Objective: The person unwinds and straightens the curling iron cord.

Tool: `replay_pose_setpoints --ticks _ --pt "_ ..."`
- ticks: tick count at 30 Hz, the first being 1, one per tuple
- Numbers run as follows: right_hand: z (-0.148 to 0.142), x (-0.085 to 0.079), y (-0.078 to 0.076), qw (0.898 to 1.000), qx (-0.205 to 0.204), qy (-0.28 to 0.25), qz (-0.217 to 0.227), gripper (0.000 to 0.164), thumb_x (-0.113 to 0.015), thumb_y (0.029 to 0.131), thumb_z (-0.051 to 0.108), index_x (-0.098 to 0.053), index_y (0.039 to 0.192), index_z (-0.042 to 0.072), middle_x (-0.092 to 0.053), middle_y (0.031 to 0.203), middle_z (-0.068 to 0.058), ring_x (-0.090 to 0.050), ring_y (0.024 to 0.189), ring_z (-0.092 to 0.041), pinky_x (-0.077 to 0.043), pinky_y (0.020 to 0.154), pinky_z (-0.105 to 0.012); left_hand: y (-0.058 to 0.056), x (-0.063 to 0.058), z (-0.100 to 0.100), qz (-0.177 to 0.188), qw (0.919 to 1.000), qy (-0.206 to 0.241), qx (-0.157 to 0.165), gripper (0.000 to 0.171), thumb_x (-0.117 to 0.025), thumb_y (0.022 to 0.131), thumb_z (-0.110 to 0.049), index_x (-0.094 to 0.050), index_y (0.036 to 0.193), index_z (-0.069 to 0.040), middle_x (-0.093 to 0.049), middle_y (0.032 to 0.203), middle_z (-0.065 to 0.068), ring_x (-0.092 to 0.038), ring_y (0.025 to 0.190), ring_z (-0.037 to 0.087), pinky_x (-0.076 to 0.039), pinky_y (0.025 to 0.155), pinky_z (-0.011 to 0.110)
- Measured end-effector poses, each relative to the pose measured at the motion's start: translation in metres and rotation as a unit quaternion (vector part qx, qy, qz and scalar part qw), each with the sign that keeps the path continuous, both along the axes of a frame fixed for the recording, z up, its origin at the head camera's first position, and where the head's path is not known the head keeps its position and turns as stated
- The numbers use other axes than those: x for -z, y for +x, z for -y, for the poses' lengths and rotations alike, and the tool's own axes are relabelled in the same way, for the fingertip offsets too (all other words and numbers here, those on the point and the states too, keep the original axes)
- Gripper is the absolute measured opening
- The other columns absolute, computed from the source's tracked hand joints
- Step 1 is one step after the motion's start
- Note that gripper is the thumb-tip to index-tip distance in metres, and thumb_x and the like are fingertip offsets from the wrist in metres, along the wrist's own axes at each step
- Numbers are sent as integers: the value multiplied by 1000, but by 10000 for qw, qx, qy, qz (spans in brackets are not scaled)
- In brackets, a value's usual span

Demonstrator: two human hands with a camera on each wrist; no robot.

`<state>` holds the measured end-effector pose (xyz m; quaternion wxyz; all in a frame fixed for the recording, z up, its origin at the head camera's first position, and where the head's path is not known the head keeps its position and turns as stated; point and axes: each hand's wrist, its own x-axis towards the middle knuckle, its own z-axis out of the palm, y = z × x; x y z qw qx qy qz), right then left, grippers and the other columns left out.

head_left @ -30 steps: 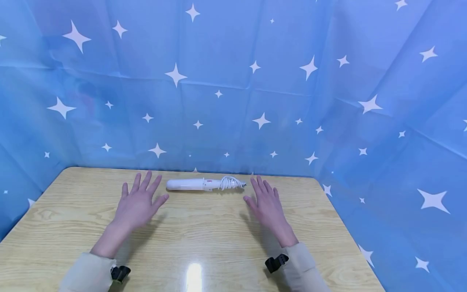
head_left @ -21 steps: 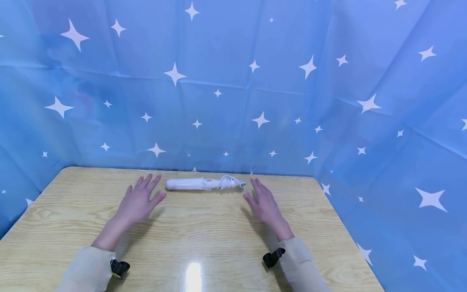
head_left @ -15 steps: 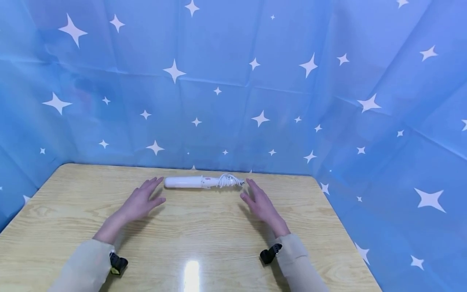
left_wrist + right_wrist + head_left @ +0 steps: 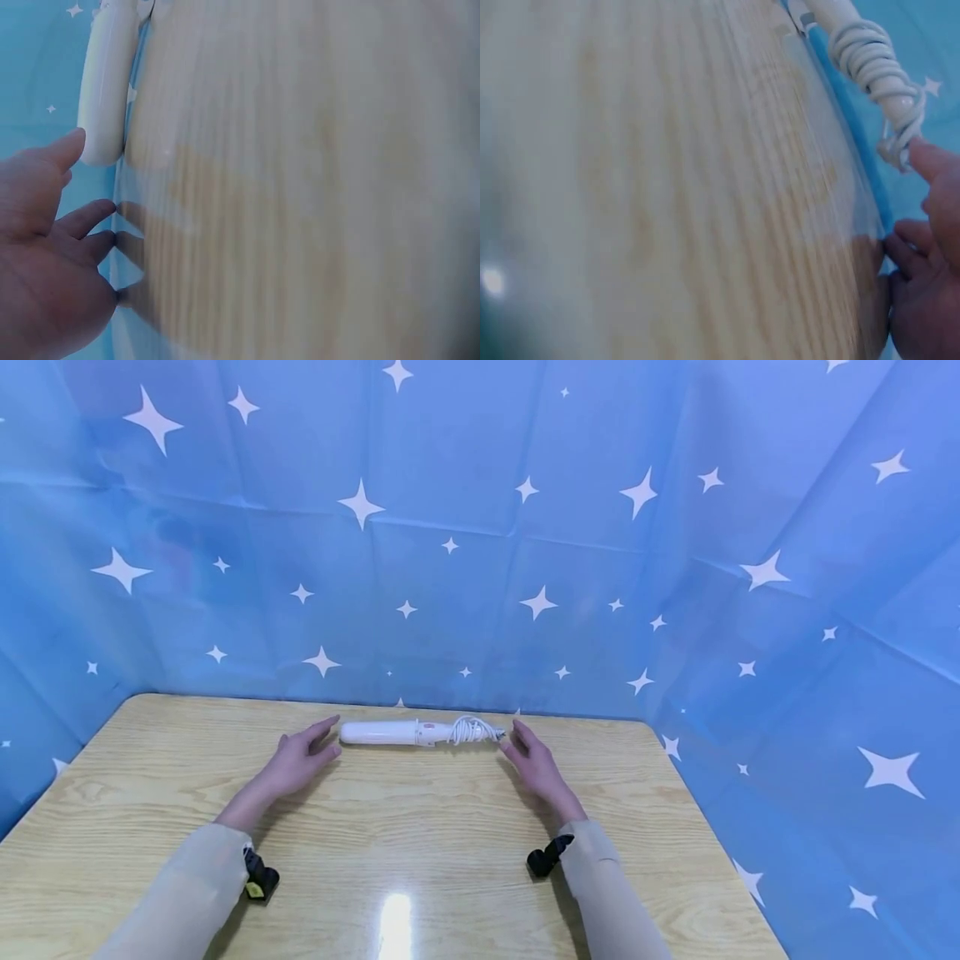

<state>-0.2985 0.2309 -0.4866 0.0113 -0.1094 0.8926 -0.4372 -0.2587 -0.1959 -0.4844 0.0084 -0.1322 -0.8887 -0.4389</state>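
Observation:
A white curling iron [image 4: 382, 732] lies crosswise near the far edge of the table, its rounded barrel to the left. A pale cord [image 4: 471, 730] is wound round its handle, with the plug end at the right. My left hand [image 4: 296, 762] is beside the barrel's rounded end, thumb and fingers apart with nothing between them. In the left wrist view its thumb reaches right up to the barrel [image 4: 107, 90]. At the other end, my right hand [image 4: 538, 768] has its fingertips by the plug. The right wrist view has one fingertip right at the cord's end [image 4: 896, 150].
The wooden table [image 4: 420, 827] has rounded far corners and a bright light reflection near its front. Behind and to the right hangs a blue curtain [image 4: 450, 577] with white stars. Small black cameras [image 4: 261, 878] are strapped at both cuffs.
Both hands have turned inward, and their spread fingers have drawn together beside the ends of the curling iron. The curling iron has stayed in place.

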Motion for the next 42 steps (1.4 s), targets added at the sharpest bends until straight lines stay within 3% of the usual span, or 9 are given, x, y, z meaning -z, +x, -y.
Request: replay_pose_setpoints --ticks 9,17,26,34,42 --pt "2 4 -12 9996 -143 -242 -101 63 -53 109 27 -26 162 4 -31 163 -19 -37 146 -36 -34 122 -48 -14 1 -4 -107 9994 323 -54 66 -65 104 -23 -35 156 3 -42 150 35 -35 141 52 3 116 79" --pt "7 7 -17 9985 -182 -509 -112 59 -53 109 25 -31 160 4 -40 159 -19 -42 143 -37 -36 121 -49 -24 4 -11 -58 9995 312 -58 64 -67 102 -23 -40 154 1 -46 149 31 -35 142 51 7 116 78" --pt "8 7 -16 9987 -112 -497 -17 50 -55 108 26 -47 153 7 -53 150 -18 -52 135 -35 -43 116 -50 -28 7 -14 -104 9998 140 -111 64 -70 99 -16 -42 153 2 -50 146 29 -39 139 50 7 116 78" --pt "7 6 -17 9978 -155 -637 15 46 -58 107 18 -50 150 4 -65 134 -20 -63 122 -32 -52 107 -48 -30 9 -19 -261 9992 -152 -277 57 -71 97 -8 -49 148 3 -48 147 31 -38 138 54 2 115 79" --pt "8 9 -17 9957 -169 -904 129 44 -59 106 14 -52 149 7 -66 132 -19 -64 120 -31 -57 100 -39 -30 8 -22 -265 9984 -273 -415 51 -70 97 -6 -54 144 4 -49 146 32 -43 135 53 0 115 79"
